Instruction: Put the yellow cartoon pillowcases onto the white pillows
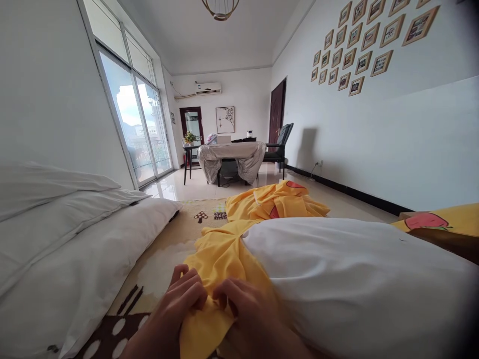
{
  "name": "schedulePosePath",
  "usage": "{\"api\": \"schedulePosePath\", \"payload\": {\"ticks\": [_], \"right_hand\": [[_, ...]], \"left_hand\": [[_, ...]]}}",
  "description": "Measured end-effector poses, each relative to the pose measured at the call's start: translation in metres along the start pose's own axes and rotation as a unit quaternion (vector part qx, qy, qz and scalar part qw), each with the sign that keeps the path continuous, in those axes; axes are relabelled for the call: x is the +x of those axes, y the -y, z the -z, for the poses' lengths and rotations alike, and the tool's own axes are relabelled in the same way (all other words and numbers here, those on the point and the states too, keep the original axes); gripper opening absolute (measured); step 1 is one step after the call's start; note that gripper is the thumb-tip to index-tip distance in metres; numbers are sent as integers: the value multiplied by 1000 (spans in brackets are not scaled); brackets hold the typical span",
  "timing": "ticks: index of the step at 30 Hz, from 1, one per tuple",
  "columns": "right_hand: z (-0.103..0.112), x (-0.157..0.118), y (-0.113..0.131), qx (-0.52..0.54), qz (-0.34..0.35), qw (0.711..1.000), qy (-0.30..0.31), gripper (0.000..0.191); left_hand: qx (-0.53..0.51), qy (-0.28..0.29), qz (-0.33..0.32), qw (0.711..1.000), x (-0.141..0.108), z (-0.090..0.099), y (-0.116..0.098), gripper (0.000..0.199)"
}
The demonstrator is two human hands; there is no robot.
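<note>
A large white pillow (348, 269) lies on the right, its left end inside a yellow pillowcase (224, 249). My left hand (183, 294) is closed, its curled fingers gripping the pillowcase's bunched fabric. Close beside it, my right hand (243, 304) pinches the same yellow cloth. A loose flap of the case hangs between and below the two hands. The fingertips are partly hidden by the folds and by the hands themselves.
Several white pillows (75, 249) are stacked at left on a patterned mat (157, 254). Crumpled yellow fabric with red prints (277, 199) lies beyond the pillow, and more yellow cloth (456, 219) at right. A covered table (232, 149) and black chair (280, 144) stand farther back.
</note>
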State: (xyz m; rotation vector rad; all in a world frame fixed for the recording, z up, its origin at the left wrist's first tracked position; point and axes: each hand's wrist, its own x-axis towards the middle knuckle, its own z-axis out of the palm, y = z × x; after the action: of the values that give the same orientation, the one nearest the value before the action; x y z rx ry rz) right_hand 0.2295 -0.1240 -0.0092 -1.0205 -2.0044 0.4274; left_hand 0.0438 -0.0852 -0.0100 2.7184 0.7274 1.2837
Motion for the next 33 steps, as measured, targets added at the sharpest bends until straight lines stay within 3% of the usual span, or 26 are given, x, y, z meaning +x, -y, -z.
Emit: {"api": "schedulePosePath", "payload": {"ticks": [4,8,10,12,14,16,18,21,23,27,30,33], "right_hand": [[-10,-3,-6,21,38,999,23,39],[-3,-3,-7,-10,-37,999,28,35],[6,1,-5,2,-82,996,35,23],[13,5,-3,24,-123,992,28,12],[17,9,-1,42,-157,987,2,9],[16,10,1,56,-184,981,-19,8],[13,9,2,63,-197,978,-15,5],[7,7,3,45,-160,986,-7,2],[6,6,3,44,-96,994,6,3],[9,4,6,91,4,995,32,17],[12,4,5,136,-5,990,35,26],[11,7,-3,171,-83,982,6,20]], "left_hand": [[47,11,-41,998,1,7,2,29],[163,-25,-61,984,0,11,5,16],[230,-61,-77,968,-1,10,2,13],[274,-142,-90,947,-3,11,-5,19],[251,-205,-109,940,-4,12,-16,25],[175,-191,-107,960,-4,12,-27,24],[114,-105,-77,985,-2,9,-34,20],[97,-15,-52,994,0,-2,-31,11],[87,-8,-12,996,-2,-9,-25,8],[15,-15,198,980,-6,-14,-23,21],[-43,-12,278,960,-6,-12,-26,24],[-100,-15,313,945,-5,-12,-27,17]]}}
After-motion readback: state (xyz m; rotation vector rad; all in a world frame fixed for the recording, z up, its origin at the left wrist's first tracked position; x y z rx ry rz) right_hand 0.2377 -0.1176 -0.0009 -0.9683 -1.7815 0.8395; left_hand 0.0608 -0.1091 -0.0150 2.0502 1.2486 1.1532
